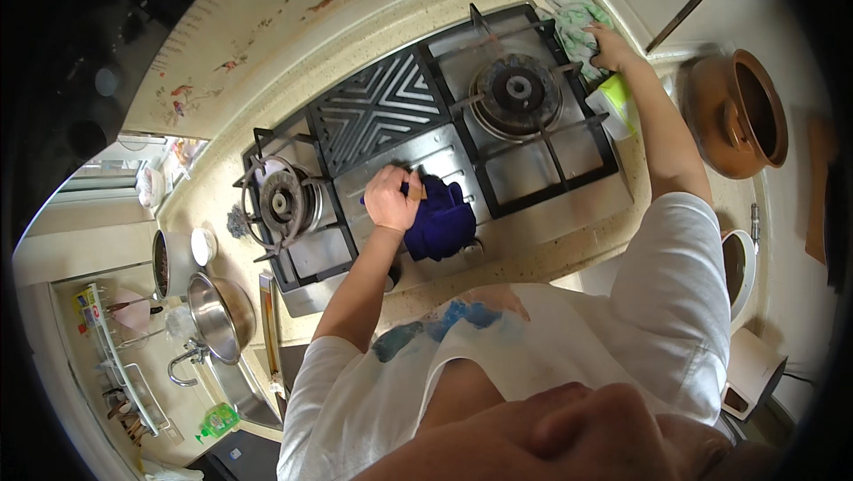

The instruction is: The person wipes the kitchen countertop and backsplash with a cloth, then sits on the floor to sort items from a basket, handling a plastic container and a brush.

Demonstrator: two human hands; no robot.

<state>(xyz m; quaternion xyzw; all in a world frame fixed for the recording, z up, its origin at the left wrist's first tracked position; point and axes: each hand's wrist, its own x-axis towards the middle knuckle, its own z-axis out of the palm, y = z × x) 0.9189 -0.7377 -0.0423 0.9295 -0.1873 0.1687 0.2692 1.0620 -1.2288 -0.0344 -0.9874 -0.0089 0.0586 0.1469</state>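
Note:
My left hand (393, 200) is closed on a dark blue cloth (440, 221), which lies bunched on the steel middle of a gas hob (533, 221). Something small and tan shows at my thumb. My right hand (610, 48) reaches to the hob's far right corner, its fingers on a green and white cloth (573, 24); whether they grip it is unclear. Just below that cloth, a white and lime-green container (612, 108) lies beside my forearm. Black pan supports stand over the left burner (280, 201) and the right burner (518, 86), with a slotted black grate (380, 108) between them.
To the right stands a brown clay pot (713, 114). At left are a grey pot (176, 264), a white bowl (204, 246), a steel bowl (230, 318) over the sink's edge, a faucet (183, 371) and a green pump bottle (218, 421). A scouring pad (236, 221) lies by the left burner.

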